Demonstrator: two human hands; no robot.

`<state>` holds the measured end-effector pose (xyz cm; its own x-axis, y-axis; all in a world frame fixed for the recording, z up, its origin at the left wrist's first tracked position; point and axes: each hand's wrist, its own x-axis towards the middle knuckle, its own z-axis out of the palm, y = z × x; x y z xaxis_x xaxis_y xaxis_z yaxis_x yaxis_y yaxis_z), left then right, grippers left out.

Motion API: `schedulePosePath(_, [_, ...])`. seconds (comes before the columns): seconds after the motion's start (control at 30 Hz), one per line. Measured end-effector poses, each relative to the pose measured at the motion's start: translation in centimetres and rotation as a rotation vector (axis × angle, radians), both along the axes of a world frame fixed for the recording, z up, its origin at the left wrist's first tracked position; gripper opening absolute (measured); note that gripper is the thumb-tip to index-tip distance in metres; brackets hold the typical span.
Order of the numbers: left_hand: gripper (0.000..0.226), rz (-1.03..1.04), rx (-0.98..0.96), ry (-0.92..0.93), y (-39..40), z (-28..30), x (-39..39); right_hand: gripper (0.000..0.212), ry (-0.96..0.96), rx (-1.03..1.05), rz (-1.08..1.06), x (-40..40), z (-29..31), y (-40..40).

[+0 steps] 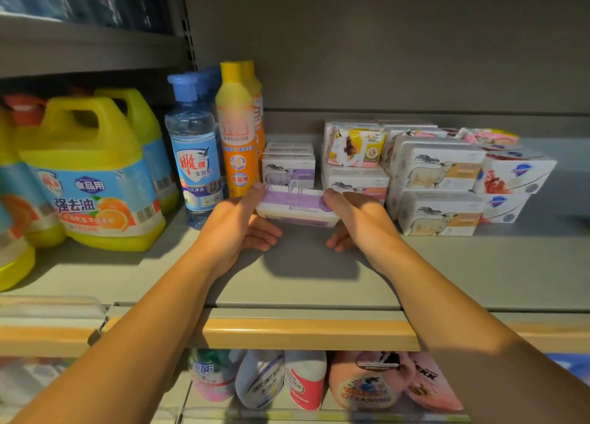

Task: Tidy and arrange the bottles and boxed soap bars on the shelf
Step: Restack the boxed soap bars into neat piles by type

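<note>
Hands (both) around purple soap box

head cam, single view | worn at head height, faces fwd + slightly down into shelf | close, arm's reach | wide-angle, edges bend | lower shelf row seen at bottom | no 2nd view to share

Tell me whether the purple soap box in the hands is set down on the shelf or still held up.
Held up. The purple soap box is pinched at its ends by the left hand and right hand, tilted, its shadow on the shelf below.
</note>
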<state>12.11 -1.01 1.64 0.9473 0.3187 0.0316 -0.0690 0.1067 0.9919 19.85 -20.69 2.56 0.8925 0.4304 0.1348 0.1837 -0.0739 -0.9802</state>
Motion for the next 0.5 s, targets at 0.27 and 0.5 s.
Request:
schedulePosePath(0.27, [0.079, 0.016, 0.001, -0.005, 0.08, -0.18, 0.44, 0.036, -0.038, 0.074, 0.055, -0.01, -0.14, -0.4])
schedulePosePath(0.5, [0.029, 0.036, 0.188, -0.152, -0.17, -0.41, -0.18, 0.072, -0.21, -0.005, 0.101, -0.19, -0.65, -0.18])
